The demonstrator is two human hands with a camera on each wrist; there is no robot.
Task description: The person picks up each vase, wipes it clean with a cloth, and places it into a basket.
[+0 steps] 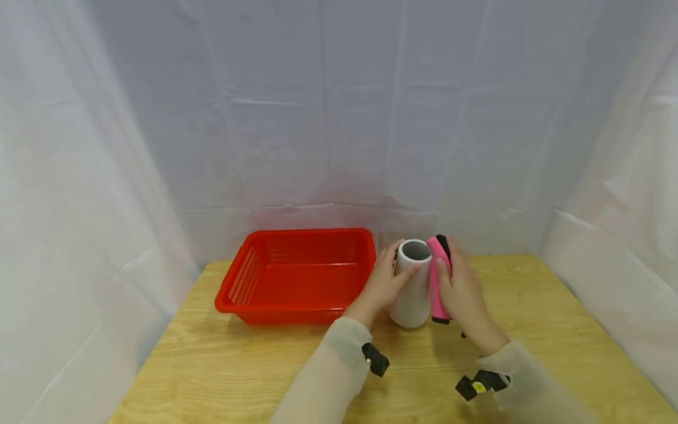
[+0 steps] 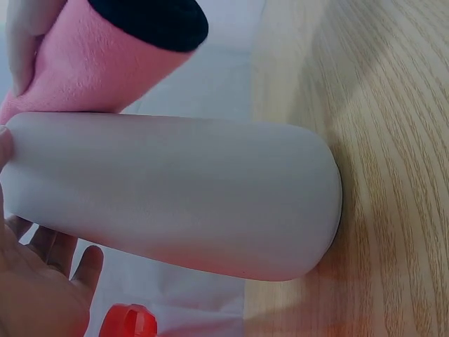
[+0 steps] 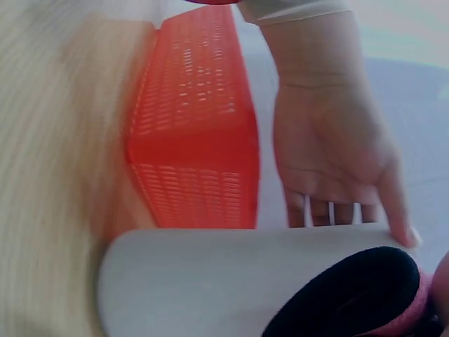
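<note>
Left hand (image 1: pixel 382 281) wraps its fingers round a white cylindrical ceramic cup (image 1: pixel 412 284) standing upright on the pale wooden surface (image 1: pixel 254 359). Right hand (image 1: pixel 462 288) grips a pink roll with black ends (image 1: pixel 438 278), held against the cup's right side and not yet inside it. A red perforated plastic basket (image 1: pixel 299 274), just left of the cup, looks empty.

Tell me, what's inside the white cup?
Looking into the white cup from the head view, only a grey, shadowed inner wall shows near the rim. Nothing sticks out. The bottom is hidden by the cup's own wall, so something small could still lie there.
</note>
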